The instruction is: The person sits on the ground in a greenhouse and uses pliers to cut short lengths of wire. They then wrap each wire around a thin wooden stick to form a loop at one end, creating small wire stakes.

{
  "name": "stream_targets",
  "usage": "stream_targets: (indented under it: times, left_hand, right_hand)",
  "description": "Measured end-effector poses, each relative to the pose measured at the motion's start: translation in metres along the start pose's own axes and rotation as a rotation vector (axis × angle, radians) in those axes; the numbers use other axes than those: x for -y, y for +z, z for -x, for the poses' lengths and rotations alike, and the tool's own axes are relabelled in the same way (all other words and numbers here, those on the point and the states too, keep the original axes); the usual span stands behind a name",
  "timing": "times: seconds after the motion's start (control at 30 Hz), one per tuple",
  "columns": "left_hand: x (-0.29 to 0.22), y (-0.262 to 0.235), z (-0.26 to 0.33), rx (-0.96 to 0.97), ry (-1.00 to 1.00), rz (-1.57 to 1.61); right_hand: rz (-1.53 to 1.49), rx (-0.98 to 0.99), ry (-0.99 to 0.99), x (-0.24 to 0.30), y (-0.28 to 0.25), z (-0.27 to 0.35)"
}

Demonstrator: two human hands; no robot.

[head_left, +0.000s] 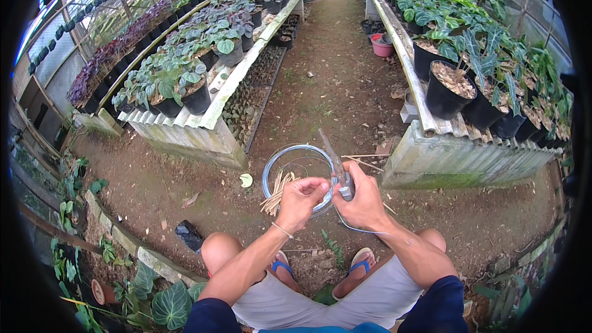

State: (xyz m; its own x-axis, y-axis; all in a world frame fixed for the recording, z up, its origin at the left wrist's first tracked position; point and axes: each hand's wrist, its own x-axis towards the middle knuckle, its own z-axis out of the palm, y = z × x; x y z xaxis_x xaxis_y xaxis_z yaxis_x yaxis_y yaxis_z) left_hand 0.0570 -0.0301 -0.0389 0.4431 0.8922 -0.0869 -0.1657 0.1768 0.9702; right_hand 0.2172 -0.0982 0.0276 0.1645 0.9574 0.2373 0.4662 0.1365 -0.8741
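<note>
Knees and grey shorts are filling the bottom of the view, since the person is squatting on the dirt path in blue sandals with both forearms reaching forward. Just ahead of the knees, the coil of pale wire (297, 176) is being held upright off the ground, and everything else is arranged around that coil.

As far as progress can be judged, the coil is looking nearly whole, many loops thick, with only one loose strand trailing down from it past the right wrist toward the right knee. I cannot see any cut lengths of wire lying about, so the working of the wire seems to be at an early point, with most of it left.

At the coil's near rim, the left hand (300, 200) is curling palm down, its fingertips pinched together on the wire. Beside it, touching the same rim, the right hand (362, 200) is closed in a fist around the handles of the pliers (336, 169), whose long nose is pointing up and away across the coil.

Behind the coil's lower left edge, a bundle of thin pale sticks (277, 190) is lying on the soil. Farther left of the coil a bench of corrugated sheet (185, 124) is carrying potted plants; to the right another bench is bearing black pots (445, 89).
</note>
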Motion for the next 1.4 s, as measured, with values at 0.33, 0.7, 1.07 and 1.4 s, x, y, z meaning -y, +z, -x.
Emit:
stream_targets:
  times: [0.33, 0.7, 1.07, 1.4]
  left_hand:
    - [-0.02, -0.017, -0.007, 0.141, -0.173, 0.273]
    - [-0.022, -0.024, -0.003, 0.257, -0.198, 0.355]
    - [-0.025, -0.02, 0.001, 0.287, -0.225, 0.402]
    - [-0.032, -0.018, 0.005, 0.273, -0.214, 0.368]
  right_hand:
    - [-0.049, 0.14, -0.133, -0.005, -0.006, -0.001]
    - [-0.232, 0.155, -0.151, -0.013, -0.006, -0.002]
    - [-0.073, 0.064, -0.308, -0.013, -0.005, -0.002]
    - [-0.034, 0.021, -0.52, -0.017, -0.006, -0.004]
